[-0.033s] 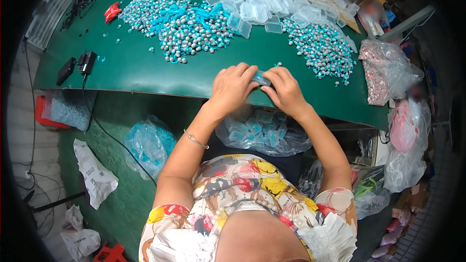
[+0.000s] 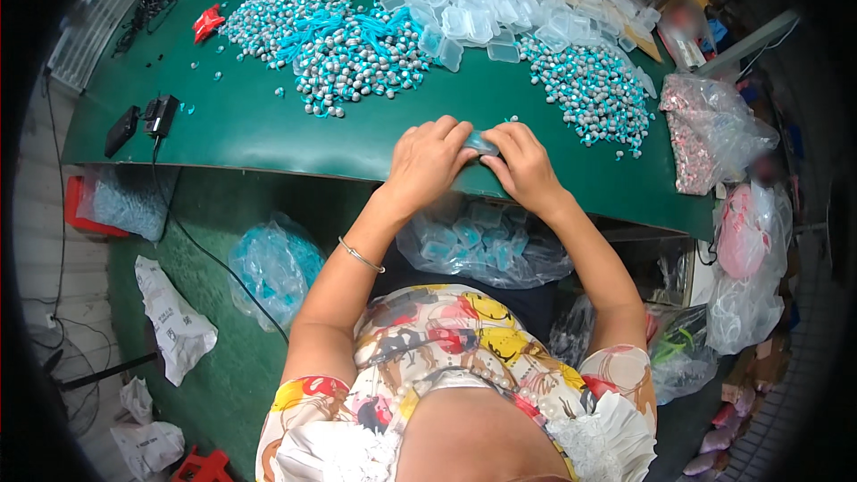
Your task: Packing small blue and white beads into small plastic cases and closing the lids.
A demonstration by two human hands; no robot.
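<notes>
A small clear plastic box [image 2: 481, 144] with something bluish inside is held between my two hands, just above the front part of the green table. My left hand [image 2: 428, 159] closes on its left end, and my right hand [image 2: 525, 165] grips its right end with thumb and fingers. Fingers hide both ends, so I cannot tell whether the lid is fully closed. Farther back lies a heap of small grey-and-blue pieces [image 2: 357, 62], with bright blue strips [image 2: 353, 29] on top. A second heap of them [image 2: 589, 89] is to the right.
Empty clear boxes [image 2: 473, 13] pile up at the back of the green table [image 2: 241, 129]. A bag of pinkish pieces [image 2: 692, 138] stands at the right edge. Below the front edge, a plastic bag [image 2: 486, 250] holds filled boxes. A black device [image 2: 159, 116] with a cable sits left.
</notes>
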